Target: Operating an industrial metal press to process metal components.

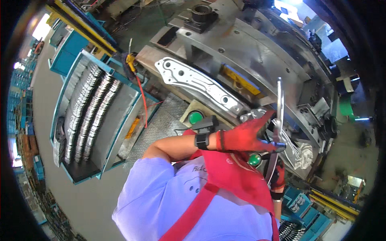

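Note:
My left hand (245,135), in a red glove, is closed around a long, shiny metal part (280,100) seen nearly edge-on and standing upright in the picture. At its lower end is my right hand (278,176), also red-gloved, with the fingers closed at the metal and partly hidden by it. Just ahead of my hands, a long stamped metal plate (197,83) with holes and raised ribs lies along the front of a large steel die (257,48). More shiny metal (253,114) shows right beside my left glove.
Two green push buttons (196,117) (254,160) sit between my body and the die. At left, a blue-edged bin (116,130) holds rows of stacked metal parts (84,116). Crumpled cloth (304,156) lies right of my hands. A yellow-handled tool (130,62) stands near the die's left corner.

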The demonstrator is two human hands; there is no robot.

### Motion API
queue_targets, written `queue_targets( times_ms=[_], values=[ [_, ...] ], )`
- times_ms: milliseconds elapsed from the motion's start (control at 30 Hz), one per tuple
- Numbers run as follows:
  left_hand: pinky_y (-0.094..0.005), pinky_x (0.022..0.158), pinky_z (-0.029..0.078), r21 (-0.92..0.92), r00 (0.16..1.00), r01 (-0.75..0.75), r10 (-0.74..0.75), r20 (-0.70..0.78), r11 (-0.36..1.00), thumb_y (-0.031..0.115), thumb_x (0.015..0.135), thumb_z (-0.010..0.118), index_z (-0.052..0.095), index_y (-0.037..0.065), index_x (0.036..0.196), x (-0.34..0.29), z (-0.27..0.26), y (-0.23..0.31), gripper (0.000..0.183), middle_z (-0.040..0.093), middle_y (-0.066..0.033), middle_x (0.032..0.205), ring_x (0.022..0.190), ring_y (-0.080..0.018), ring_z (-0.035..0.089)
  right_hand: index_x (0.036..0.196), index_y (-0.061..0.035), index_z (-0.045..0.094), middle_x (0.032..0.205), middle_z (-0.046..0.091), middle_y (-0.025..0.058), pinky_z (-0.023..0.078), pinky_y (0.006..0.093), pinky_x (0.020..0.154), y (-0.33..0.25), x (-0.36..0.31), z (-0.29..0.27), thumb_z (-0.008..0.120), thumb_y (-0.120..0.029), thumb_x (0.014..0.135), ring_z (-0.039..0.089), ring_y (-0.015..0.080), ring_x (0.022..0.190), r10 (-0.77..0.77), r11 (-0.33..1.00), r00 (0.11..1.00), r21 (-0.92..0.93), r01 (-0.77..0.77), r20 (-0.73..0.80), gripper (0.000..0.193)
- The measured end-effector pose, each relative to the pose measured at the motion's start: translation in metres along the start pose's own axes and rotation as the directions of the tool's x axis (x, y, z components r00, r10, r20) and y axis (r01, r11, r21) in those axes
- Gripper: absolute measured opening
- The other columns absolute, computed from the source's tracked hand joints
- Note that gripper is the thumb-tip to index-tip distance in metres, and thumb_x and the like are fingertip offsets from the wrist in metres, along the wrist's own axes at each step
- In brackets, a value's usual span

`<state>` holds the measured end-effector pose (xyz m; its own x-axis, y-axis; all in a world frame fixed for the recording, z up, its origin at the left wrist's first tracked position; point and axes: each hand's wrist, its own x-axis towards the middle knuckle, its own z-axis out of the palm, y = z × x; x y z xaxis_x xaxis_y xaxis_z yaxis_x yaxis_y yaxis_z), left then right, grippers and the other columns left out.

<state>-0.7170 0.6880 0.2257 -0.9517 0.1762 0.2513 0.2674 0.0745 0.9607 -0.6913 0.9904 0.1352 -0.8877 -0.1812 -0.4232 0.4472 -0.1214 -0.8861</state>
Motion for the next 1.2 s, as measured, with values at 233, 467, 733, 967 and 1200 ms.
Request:
queue_targets(
  times_ms=[233, 467, 733, 967, 1200],
  values=[
    [-0.0296, 0.087, 0.042, -0.05, 0.94, 0.265, -0.246, 0.235, 0.963, 0.027, 0.08, 0.066, 0.041, -0.001, 0.128, -0.012, -0.016, -0.035, 0.061, 0.058, -0.0129, 0.112, 0.101, -0.017, 0.055, 0.115, 0.0031, 0.05, 0.093, 0.062, 0.0067, 0.046, 0.0274, 0.074, -0.001, -0.022, 0.021, 0.057, -0.007, 0.073, 0.056, 0.0146, 0.08, -0.106, 0.913, 0.988, -0.404, 0.053, -0.11, 0.044],
    [-0.0448, 0.095, 0.033, 0.481, 0.893, -0.412, 0.24, 0.38, 0.774, 0.01, 0.072, 0.061, 0.047, -0.003, 0.123, -0.006, -0.035, -0.047, 0.055, 0.06, -0.0158, 0.109, 0.104, -0.0366, 0.051, 0.132, 0.0024, 0.031, 0.128, 0.041, 0.0247, 0.033, 0.0418, 0.099, -0.01, -0.05, 0.058, 0.077, -0.032, 0.058, 0.04, 0.0383, 0.119, -0.519, 0.458, 0.852, -0.819, 0.345, 0.068, 0.094],
    [-0.0408, 0.096, 0.036, 0.469, 0.785, -0.479, 0.122, 0.608, 0.742, 0.003, 0.075, 0.058, 0.049, -0.002, 0.121, 0.024, -0.023, -0.051, 0.048, 0.046, -0.0233, 0.124, 0.114, -0.0359, 0.045, 0.128, 0.0064, 0.034, 0.121, 0.042, 0.0258, 0.034, 0.0453, 0.094, 0.028, -0.093, 0.085, 0.076, -0.048, 0.055, 0.043, 0.0398, 0.109, -0.707, 0.447, 0.615, -0.895, 0.007, -0.348, 0.1],
    [-0.0405, 0.099, 0.038, 0.234, 0.669, -0.611, 0.336, 0.663, 0.756, -0.004, 0.084, 0.05, 0.045, -0.004, 0.123, 0.041, 0.037, -0.039, 0.04, 0.037, -0.0261, 0.132, 0.119, -0.0371, 0.043, 0.135, 0.001, 0.027, 0.127, 0.038, 0.0212, 0.031, 0.0432, 0.099, 0.064, -0.111, 0.025, 0.08, -0.029, 0.051, 0.037, 0.039, 0.117, -0.674, 0.67, 0.432, -0.742, 0.016, -0.599, 0.104],
    [-0.034, 0.095, 0.041, 0.339, 0.773, -0.237, -0.035, 0.634, 0.91, 0.002, 0.085, 0.054, 0.046, -0.002, 0.124, 0.036, 0.047, -0.03, 0.04, 0.053, -0.0189, 0.117, 0.111, -0.0302, 0.05, 0.135, -0.0011, 0.03, 0.133, 0.039, 0.012, 0.028, 0.034, 0.103, 0.053, -0.106, -0.077, 0.068, 0.0, 0.061, 0.036, 0.0237, 0.123, -0.488, 0.844, 0.253, -0.378, 0.38, -0.835, 0.083]
  ],
)
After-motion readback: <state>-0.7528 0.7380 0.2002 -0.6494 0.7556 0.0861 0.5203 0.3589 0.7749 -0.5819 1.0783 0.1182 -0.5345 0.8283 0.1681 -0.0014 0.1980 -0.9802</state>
